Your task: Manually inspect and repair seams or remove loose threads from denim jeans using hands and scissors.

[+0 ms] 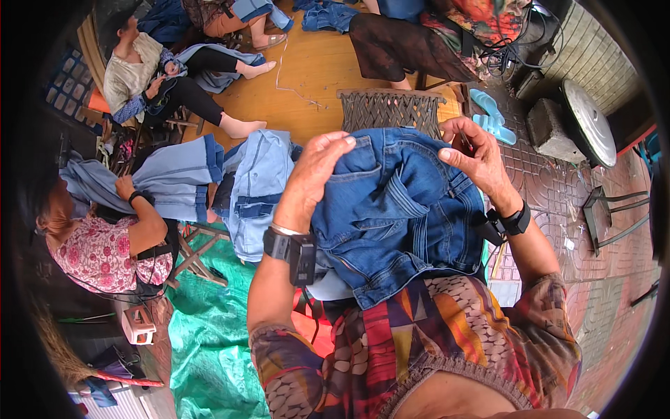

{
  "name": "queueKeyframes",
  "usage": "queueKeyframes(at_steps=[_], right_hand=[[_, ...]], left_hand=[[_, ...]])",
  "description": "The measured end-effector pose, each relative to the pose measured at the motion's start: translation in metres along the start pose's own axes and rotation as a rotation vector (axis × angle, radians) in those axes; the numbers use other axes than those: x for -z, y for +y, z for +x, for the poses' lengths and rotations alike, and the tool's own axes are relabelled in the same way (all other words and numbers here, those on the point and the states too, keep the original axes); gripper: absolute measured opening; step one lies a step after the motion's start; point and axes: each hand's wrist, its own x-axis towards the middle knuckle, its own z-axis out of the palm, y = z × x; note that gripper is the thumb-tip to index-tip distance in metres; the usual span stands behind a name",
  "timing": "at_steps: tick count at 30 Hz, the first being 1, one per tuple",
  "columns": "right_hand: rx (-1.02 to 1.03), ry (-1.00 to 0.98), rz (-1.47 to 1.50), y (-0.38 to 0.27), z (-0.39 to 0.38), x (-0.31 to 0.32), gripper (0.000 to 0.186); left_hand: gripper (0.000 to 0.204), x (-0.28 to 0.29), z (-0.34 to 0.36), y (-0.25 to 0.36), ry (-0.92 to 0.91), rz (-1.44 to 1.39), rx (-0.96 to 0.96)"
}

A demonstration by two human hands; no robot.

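A pair of dark blue jeans (391, 202) lies bunched across my lap, its seams, a pocket and the waistband showing. My left hand (313, 171) grips the jeans at their upper left edge, thumb on top beside the pocket and fingers behind the cloth. At the upper right edge, my right hand (480, 159) is curled with its thumb against the denim; the lower fingers are partly hidden. Both hands hold the fabric spread between them. Light blue jeans (259, 188) lie heaped just left of my left hand.
A woven-seat stool (391, 108) stands ahead. One seated person (105, 244) handles light denim at left; another person (150, 77) sits farther back. Green sheeting (209, 328) covers ground at lower left. Blue slippers (493, 117), a round lid (588, 122) and a metal frame (600, 216) are at right.
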Motion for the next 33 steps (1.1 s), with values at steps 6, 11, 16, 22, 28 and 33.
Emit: queueKeyframes(at_steps=[6, 11, 16, 22, 28, 33], right_hand=[[-0.002, 0.062, -0.095, 0.002, -0.013, -0.005, 0.028], [0.2, -0.001, -0.245, -0.013, -0.028, -0.021, 0.024], [0.257, -0.172, -0.266, -0.009, -0.035, -0.049, 0.031], [0.34, -0.397, -0.18, 0.0, -0.037, -0.054, 0.025], [0.439, -0.578, -0.219, -0.004, -0.046, -0.06, 0.019], [0.403, -0.755, -0.192, -0.015, -0.051, -0.065, 0.026]], left_hand=[[0.021, 0.016, 0.028, 0.024, 0.007, 0.055, -0.003], [0.022, 0.028, 0.052, 0.023, -0.032, 0.05, 0.054], [0.023, 0.024, 0.054, 0.022, -0.029, 0.02, 0.1], [0.034, 0.02, 0.043, 0.025, 0.09, 0.064, 0.107], [0.027, 0.016, 0.024, 0.031, 0.132, 0.016, 0.041], [0.022, 0.04, 0.02, 0.028, -0.113, 0.12, -0.115]])
